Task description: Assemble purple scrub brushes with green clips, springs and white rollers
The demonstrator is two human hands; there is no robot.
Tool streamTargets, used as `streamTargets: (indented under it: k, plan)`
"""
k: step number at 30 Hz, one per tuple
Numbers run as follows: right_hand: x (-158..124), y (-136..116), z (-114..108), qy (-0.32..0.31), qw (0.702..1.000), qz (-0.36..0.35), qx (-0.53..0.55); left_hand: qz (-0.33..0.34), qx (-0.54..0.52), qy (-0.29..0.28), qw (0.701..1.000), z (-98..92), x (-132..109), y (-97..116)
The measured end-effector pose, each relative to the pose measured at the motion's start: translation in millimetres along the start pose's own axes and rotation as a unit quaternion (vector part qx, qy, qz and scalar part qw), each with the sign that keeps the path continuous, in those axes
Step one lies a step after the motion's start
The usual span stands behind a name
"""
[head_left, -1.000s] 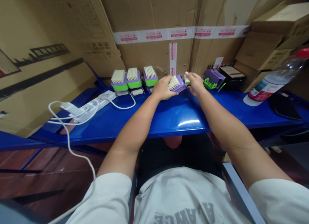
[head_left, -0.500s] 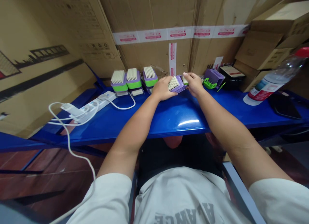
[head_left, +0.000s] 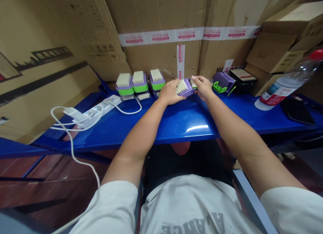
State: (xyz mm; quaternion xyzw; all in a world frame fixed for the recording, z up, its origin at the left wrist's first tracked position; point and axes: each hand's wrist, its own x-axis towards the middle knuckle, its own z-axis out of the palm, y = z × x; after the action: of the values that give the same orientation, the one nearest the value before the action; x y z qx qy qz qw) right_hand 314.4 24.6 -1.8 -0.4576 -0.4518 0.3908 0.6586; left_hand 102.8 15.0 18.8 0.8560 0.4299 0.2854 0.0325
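Observation:
A purple brush-like piece with cream bristles (head_left: pixel 182 88) lies tilted over the blue table, bristles facing up. My left hand (head_left: pixel 171 93) is wrapped round its left side. My right hand (head_left: pixel 202 88) pinches a small cream and green part (head_left: pixel 193 85) at the piece's right end; its lower fingers are partly hidden. Left of my hands stand three purple and green pieces with cream bristles: a left one (head_left: pixel 124 84), a middle one (head_left: pixel 139 81) and a right one (head_left: pixel 156 79). A purple piece with a green part (head_left: pixel 223 81) is right of my right hand.
A white power strip (head_left: pixel 101 110) with cables lies on the blue table (head_left: pixel 181 126) at the left. At the right are a black box (head_left: pixel 242 79), a bottle with a red cap (head_left: pixel 280 87), a dark phone (head_left: pixel 297 110) and cardboard boxes (head_left: pixel 275 52). Large cardboard stands behind.

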Motion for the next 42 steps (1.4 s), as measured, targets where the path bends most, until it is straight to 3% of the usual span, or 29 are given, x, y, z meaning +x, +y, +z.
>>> streamTargets:
  k: [42]
  plan:
    - [-1.4,1.4,-1.5,-0.005,0.998,-0.038,-0.04,-0.003,0.003,0.001,1.0,-1.2,-0.8,2.4]
